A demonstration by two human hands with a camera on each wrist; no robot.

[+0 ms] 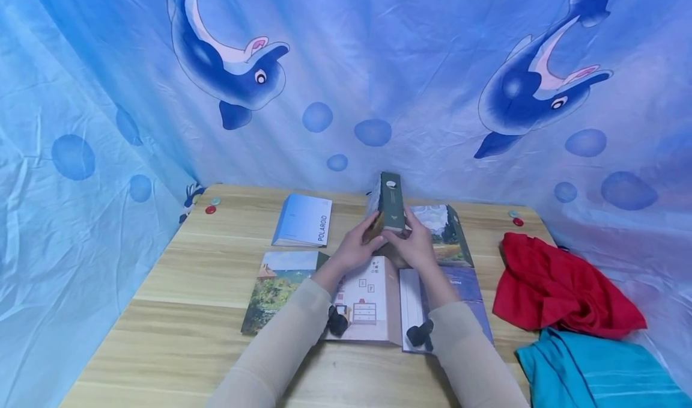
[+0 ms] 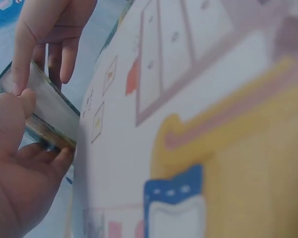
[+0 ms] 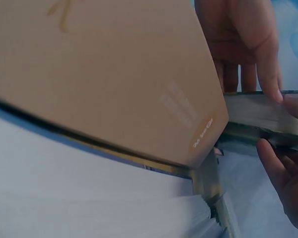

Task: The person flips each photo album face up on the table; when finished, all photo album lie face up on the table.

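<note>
Green book (image 1: 393, 202) is up in front of you, past the book with drawn drawers (image 1: 373, 330) and just left of the book with a painted field (image 1: 456, 240), its green back turned up. You can't tell from here if its low edge rests on the table (image 1: 178, 312). Your left hand (image 1: 354, 250) and your right hand (image 1: 415, 247) both grip its near end, one on each side, with the thumbs meeting by the white page ends. Holding it from both sides like that probably helps stop it tipping and the pages flopping apart. It is a thick block with stiff covers, and its smooth back has a pale round mark. The blue book (image 1: 305, 219) lies flat on your left and says POLAROID. It and the other books are near you, maybe spread out so their covers are easy to see. The wood under them has pale streaks. Off to your right, the red cloth (image 1: 562, 288) and the teal cloth (image 1: 600, 366) lie soft and rumpled, perhaps put there to be out of your way
</note>
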